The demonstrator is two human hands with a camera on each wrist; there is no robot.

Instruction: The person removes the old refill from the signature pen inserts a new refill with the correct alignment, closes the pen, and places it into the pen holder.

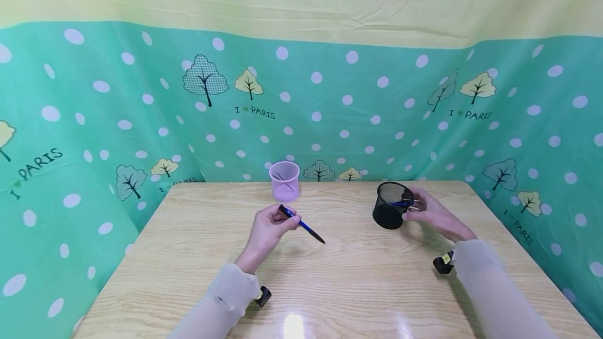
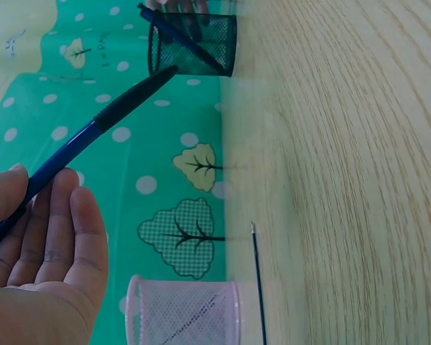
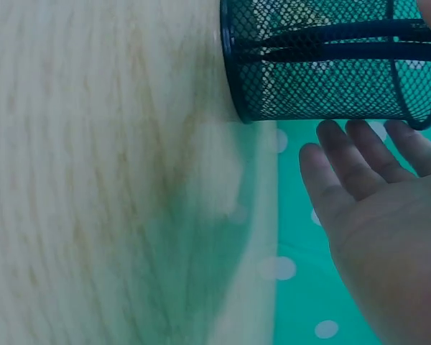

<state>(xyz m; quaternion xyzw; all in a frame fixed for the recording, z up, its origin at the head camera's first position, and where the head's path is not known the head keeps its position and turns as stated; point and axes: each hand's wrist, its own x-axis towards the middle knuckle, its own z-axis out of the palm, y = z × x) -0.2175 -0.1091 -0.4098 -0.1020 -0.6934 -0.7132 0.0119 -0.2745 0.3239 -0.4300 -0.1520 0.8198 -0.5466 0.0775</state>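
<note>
A blue pen (image 1: 308, 230) with black ends is pinched between the thumb and fingers of my left hand (image 1: 268, 232), slanting down to the right above the table. My right hand (image 1: 431, 213) grips a black mesh pen cup (image 1: 388, 217) from its right side, thumb in front, fingertips against the mesh in the right wrist view. Two pens (image 3: 345, 50) stand inside that cup. Behind my left hand is a pink mesh cup (image 1: 285, 192) with thin dark sticks in it. Another thin dark stick (image 2: 258, 280) shows beside the pink cup in the left wrist view.
The wooden table (image 1: 348, 286) ends at a green dotted curtain (image 1: 320, 103) along the back and sides. Both cups stand toward the back edge. A small black device (image 1: 444, 263) is worn at my right wrist, another (image 1: 264, 296) at my left.
</note>
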